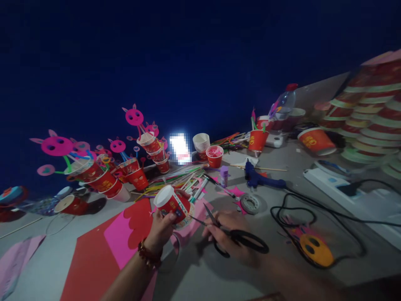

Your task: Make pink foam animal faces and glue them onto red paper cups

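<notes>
A red paper cup (pixel 173 203) with a white inside lies tilted on its side in the air, and the fingers of my left hand (pixel 161 228) are wrapped round it. My right hand (pixel 227 234) grips a pair of black-handled scissors (pixel 247 240). Their blades stand apart and point toward the cup's base. Whether a blade touches the cup I cannot tell. Beneath the cup lies a piece of pink paper (pixel 196 223). Red sheet paper (pixel 94 255) spreads to the left of my left wrist, with a scalloped pink piece on it.
Decorated cups with pink animal faces (pixel 57 146) stand at the left. A blue glue gun (pixel 263 179), a tape roll (pixel 250 203) and a black cord (pixel 308 194) lie to the right, near a white power strip (pixel 332 190). Stacked cups (pixel 372 117) rise at far right.
</notes>
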Action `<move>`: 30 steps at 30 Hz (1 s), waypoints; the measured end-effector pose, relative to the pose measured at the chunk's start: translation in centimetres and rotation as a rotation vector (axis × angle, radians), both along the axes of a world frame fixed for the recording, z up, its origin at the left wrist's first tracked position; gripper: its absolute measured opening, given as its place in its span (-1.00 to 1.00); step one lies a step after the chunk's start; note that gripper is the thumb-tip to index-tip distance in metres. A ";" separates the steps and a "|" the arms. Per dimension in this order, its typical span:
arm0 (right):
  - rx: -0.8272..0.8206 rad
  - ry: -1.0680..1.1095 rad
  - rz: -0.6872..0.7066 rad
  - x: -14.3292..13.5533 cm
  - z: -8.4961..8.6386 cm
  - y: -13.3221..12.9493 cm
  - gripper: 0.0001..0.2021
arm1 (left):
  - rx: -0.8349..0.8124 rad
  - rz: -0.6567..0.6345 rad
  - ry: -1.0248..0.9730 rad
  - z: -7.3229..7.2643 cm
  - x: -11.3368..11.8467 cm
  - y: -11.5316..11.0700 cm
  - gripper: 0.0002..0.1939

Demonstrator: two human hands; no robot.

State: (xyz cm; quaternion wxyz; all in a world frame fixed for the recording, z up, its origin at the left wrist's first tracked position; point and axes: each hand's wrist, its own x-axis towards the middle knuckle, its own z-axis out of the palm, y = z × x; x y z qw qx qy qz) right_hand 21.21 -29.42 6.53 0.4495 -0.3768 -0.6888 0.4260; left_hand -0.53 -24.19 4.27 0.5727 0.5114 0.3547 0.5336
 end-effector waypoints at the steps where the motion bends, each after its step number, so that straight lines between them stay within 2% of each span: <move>1: -0.061 0.039 0.017 -0.1 0.1 -0.1 -0.69 | 0.001 0.016 0.015 0.0 0.0 -0.1 -0.37; 7: -0.468 0.469 0.073 -1.6 -0.7 -0.2 -0.67 | 0.022 0.079 0.094 -1.0 -0.8 -1.1 -0.34; 11: -0.583 0.636 0.102 -2.2 -1.1 0.0 -0.65 | -0.039 0.155 0.136 -1.8 -1.4 -2.1 -0.35; 16: -0.476 0.473 0.026 -1.9 -0.7 -0.5 -0.66 | -0.020 0.148 0.097 -1.5 -0.6 -1.9 -0.42; 20: -0.393 0.400 0.020 -1.5 -0.9 -0.8 -0.68 | 0.061 0.040 0.060 -0.3 0.5 -1.4 -0.45; 24: -0.326 0.317 0.027 -1.3 -1.2 -0.7 -0.67 | 0.072 -0.038 0.035 0.5 1.0 -1.4 -0.47; 27: -0.283 0.258 0.020 -1.1 -0.9 -0.7 -0.67 | 0.075 -0.052 0.011 0.3 1.0 -1.5 -0.48; 30: -0.252 0.212 0.005 -1.1 -0.4 -0.8 -0.67 | 0.056 -0.008 0.014 -0.2 0.7 -1.6 -0.47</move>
